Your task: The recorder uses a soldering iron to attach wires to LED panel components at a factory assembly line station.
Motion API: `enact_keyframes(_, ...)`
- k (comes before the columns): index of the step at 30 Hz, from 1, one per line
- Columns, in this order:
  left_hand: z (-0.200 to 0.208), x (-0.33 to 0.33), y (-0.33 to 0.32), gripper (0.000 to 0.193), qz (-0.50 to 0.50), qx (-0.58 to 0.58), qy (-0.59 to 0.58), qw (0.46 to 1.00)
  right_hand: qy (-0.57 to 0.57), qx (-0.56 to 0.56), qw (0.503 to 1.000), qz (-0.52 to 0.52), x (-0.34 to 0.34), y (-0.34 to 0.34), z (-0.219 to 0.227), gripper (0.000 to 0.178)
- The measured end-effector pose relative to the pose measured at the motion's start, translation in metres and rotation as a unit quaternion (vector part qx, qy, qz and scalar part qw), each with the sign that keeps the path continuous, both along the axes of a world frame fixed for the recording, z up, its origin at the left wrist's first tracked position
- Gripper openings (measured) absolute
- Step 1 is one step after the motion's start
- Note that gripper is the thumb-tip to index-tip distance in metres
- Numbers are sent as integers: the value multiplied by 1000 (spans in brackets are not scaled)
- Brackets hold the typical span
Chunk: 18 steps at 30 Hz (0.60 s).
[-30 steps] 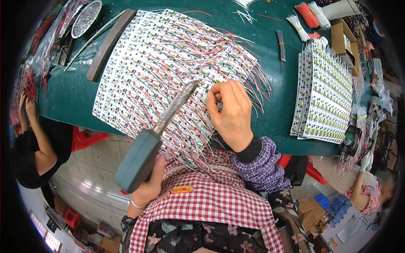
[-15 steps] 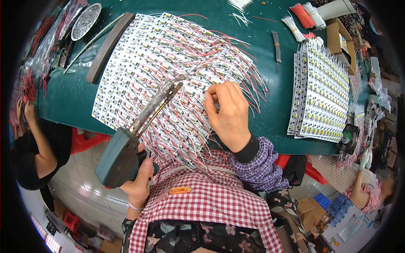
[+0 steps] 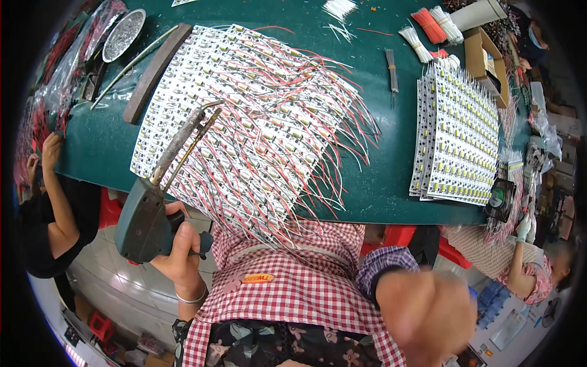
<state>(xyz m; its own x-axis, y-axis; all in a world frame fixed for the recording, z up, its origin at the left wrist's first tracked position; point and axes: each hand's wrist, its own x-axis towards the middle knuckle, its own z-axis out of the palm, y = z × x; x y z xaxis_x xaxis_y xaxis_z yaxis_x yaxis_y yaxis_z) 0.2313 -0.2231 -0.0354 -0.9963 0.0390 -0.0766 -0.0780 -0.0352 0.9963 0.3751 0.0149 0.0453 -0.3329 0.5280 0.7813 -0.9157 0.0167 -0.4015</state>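
Observation:
My left hand (image 3: 181, 254) is wrapped round the handle of a dark green soldering gun (image 3: 140, 221). Its long barrel points up and right, with a thin feed tube alongside. The tip hovers over a large white sheet of circuit boards (image 3: 164, 113); whether they touch I cannot tell. Rows of red, white and dark wires (image 3: 287, 131) stick out from the sheet, trailing past its right and near edges. My right hand (image 3: 428, 312) is lifted off the table at the lower right, close to the camera. Motion blur smears its fingers, hiding whether they hold anything.
A dark bar (image 3: 157, 73) borders the sheet's left edge, near a metal dish (image 3: 124, 35). On the right stand board sheets (image 3: 466, 137), a cardboard box (image 3: 483, 67) and a grey wire bundle (image 3: 392, 70). Co-workers' hands (image 3: 52, 153) show at the far left and right.
My right hand has left the wires and swung down and right, toward me. The soldering gun has moved left and slightly down in my left hand, its tip now further left over the sheet.

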Motion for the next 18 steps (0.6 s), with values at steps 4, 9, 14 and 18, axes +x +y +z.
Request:
enact_keyframes(4,-2,2,4,51,11,23,29,999,148,19,971,188,-43,4,24,27)
enact_keyframes(9,-4,6,-4,54,21,41,11,999,104,12,972,210,-53,-2,32,33)
enact_keyframes(14,-1,5,1,49,-3,31,29,999,113,25,972,205,-47,-1,29,34)
enact_keyframes(18,4,6,8,50,-16,15,45,999,143,-12,973,182,-20,5,15,27)
